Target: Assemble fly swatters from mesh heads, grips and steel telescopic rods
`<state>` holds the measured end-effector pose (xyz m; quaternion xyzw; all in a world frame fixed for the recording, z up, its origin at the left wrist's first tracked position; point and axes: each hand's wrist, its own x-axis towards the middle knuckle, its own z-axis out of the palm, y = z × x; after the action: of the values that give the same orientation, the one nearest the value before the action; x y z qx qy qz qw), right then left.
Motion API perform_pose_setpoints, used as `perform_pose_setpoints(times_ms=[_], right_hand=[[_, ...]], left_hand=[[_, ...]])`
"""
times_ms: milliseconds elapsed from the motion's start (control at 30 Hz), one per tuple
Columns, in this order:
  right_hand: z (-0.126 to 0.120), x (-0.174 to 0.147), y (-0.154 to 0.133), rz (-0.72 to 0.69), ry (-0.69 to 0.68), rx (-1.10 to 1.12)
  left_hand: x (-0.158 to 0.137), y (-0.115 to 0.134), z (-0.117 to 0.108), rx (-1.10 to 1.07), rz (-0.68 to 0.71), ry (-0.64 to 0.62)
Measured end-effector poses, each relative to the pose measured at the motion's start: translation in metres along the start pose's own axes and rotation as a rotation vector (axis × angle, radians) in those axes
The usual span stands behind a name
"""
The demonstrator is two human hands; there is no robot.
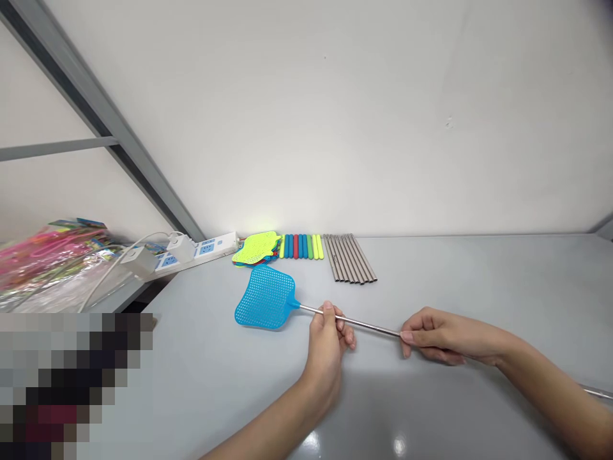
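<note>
A fly swatter with a blue perforated head [266, 299] and a thin metal rod [366, 325] is held above the grey table. My left hand [330, 335] is closed on the rod a little below the head, thumb on top. At the rod's other end, the thumb and fingers of my right hand [438, 337] pinch the metal; its very tip is hidden by them. Behind the blue head lies a stack of swatter heads [257, 248], yellow on top, with red and blue edges showing under it.
Beside the stack are a row of coloured handles [300, 246] and several metal tubes [350, 259]. On the left are a white power strip [201, 251] with plugged-in adapters and plastic-wrapped goods [57, 262]. Another metal rod [597, 391] shows at the right edge. A white wall [383, 128] stands behind.
</note>
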<state>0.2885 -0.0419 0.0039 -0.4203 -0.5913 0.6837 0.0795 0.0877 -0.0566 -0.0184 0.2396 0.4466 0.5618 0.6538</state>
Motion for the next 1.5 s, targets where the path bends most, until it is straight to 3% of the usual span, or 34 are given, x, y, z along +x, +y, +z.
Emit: perform_pose_setpoints(times_ms=[233,967,1200,1500], right_hand=[[0.008,0.008,0.008,0.035,-0.032,0.118],[0.018,0.015,0.007,0.061,-0.050,0.157],[0.017,0.010,-0.003,-0.001,-0.002,0.075],[0.010,0.004,-0.003,-0.055,0.084,-0.014]], left_hand=[[-0.010,-0.012,0.002,-0.043,-0.026,-0.004],[-0.027,-0.015,0.011,-0.021,-0.147,-0.088],[-0.018,-0.011,0.009,0.034,-0.059,0.047],[0.001,0.000,0.005,-0.296,0.131,0.181]])
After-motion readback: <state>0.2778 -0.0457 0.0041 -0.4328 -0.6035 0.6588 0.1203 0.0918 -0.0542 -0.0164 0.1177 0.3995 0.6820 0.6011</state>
